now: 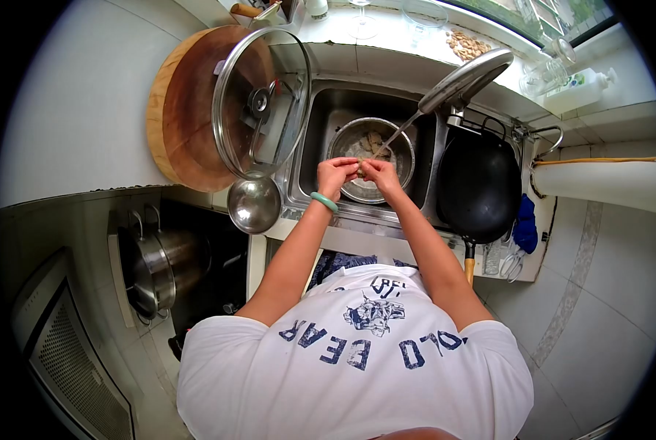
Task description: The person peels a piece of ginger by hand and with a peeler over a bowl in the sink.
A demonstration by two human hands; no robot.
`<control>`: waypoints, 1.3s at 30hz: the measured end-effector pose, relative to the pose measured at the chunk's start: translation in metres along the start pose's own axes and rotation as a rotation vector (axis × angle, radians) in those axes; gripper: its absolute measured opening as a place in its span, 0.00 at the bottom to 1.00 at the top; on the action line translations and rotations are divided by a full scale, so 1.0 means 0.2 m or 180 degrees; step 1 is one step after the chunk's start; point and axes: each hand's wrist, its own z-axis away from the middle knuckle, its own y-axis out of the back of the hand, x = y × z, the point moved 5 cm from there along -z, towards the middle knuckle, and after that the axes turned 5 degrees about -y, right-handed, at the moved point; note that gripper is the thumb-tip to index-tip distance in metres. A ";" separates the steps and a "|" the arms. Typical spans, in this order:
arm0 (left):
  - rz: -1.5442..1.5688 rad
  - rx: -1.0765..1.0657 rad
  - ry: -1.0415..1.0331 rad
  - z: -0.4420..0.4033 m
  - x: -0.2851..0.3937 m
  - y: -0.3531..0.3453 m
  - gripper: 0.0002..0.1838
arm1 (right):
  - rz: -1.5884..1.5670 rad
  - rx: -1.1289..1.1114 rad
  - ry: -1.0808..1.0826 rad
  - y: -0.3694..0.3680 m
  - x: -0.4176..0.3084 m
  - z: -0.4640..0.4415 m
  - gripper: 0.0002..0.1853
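The left hand (335, 176) and the right hand (381, 176) meet with fingers drawn narrow, pinching a small brownish piece (360, 171) between them — too small to name. Below the fingers is a round metal basin (414, 160), standing in the steel sink (318, 121); just beyond them, more brownish lumps (374, 141) lie inside it. From the faucet (456, 82), beyond and right of the fingers, water (399, 133) streams toward them. Farther right sits a black wok (478, 180); well to their left, a glass lid (240, 110).
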 end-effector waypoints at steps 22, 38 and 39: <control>-0.0903 -0.0113 -0.1941 0.06 0.01 0.00 0.12 | 0.0585 -0.0176 0.0827 0.00 0.02 0.00 0.13; -0.2168 0.1708 -0.1891 0.77 0.04 0.80 0.06 | 0.1318 0.0577 -0.0485 0.32 0.19 -0.36 0.11; -0.2083 0.1989 -0.1829 0.89 0.03 0.87 0.07 | 0.1344 0.0562 -0.0498 0.37 0.23 -0.42 0.11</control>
